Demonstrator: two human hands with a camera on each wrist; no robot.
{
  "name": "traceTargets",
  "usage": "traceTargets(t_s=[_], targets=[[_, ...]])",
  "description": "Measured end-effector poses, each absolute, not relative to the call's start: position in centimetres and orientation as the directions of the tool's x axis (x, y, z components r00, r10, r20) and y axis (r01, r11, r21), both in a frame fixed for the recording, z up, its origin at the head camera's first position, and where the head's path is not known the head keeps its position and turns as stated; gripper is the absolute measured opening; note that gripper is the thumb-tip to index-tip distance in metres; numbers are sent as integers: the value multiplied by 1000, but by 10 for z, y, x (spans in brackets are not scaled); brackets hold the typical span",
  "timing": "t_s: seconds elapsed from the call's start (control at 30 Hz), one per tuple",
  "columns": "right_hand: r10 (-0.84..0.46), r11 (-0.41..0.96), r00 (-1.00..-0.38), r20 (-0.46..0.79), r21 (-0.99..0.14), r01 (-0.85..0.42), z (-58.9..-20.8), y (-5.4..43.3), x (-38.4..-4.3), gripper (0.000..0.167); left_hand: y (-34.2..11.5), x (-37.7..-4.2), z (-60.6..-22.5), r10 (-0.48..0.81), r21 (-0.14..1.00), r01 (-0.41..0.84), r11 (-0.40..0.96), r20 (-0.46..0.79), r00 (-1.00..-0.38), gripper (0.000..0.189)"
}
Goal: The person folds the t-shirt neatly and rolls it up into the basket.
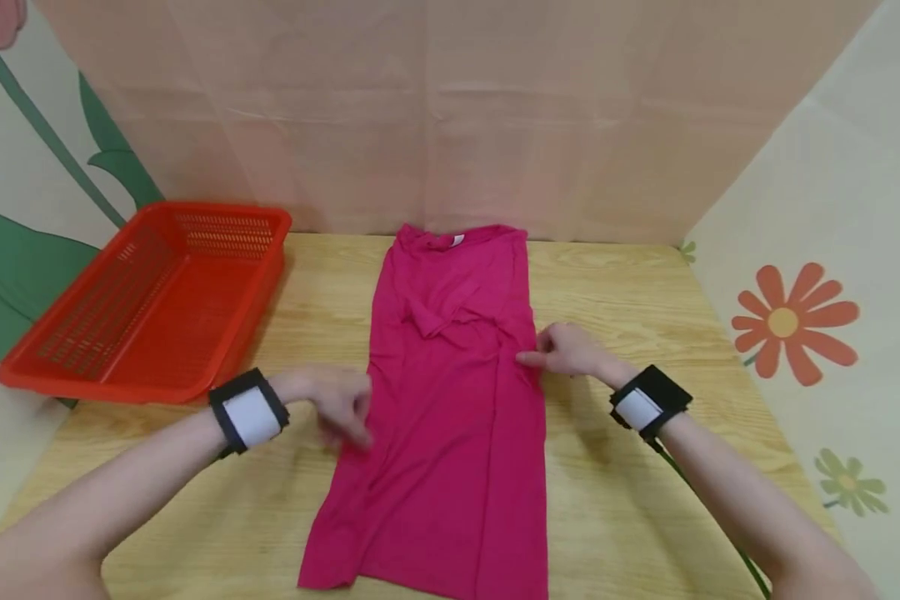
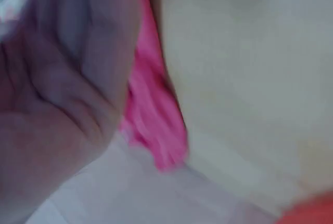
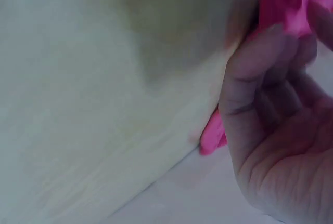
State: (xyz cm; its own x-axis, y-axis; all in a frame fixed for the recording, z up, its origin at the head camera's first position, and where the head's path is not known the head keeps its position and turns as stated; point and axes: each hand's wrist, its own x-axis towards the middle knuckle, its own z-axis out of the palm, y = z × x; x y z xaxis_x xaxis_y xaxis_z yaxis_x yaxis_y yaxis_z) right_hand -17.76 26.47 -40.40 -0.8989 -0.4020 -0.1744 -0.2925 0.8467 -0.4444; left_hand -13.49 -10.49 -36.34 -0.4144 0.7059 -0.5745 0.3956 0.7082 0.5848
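Note:
A magenta shirt (image 1: 450,400) lies lengthwise on the wooden table, its collar with a white label at the far end. Both its sides are folded inward, and a sleeve lies bunched across the upper part. My left hand (image 1: 337,404), blurred, is at the shirt's left edge with loosely bent fingers; its palm (image 2: 62,94) fills much of the left wrist view. At the right edge, my right hand (image 1: 566,348) has its thumb against the cloth and its fingers loosely curled. The right wrist view shows a gap between thumb and fingertips (image 3: 273,34), with pink cloth behind.
A red plastic basket (image 1: 228,333) with slotted sides stands at the left of the table (image 1: 615,283). A pinkish cloth backdrop (image 1: 495,150) rises behind the table. Flower-patterned panels (image 1: 855,225) flank both sides. Each wrist wears a black strap (image 1: 648,400).

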Motion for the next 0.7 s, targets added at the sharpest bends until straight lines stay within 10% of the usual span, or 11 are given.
traceTargets(t_s=[0.13,0.3,0.7], targets=[[-306,862,-952,12,-420,-283,-406,267,-216,25,-92,-213,-381,715,542,599,589,-3,-699,10],[-150,876,-989,14,-463,-139,-416,263,-261,40,-80,-284,-408,359,445,393,805,163,-919,27],[-192,849,-978,-77,-513,-126,-423,270,-309,45,-70,-467,-527,316,606,250,755,-2,-949,35]])
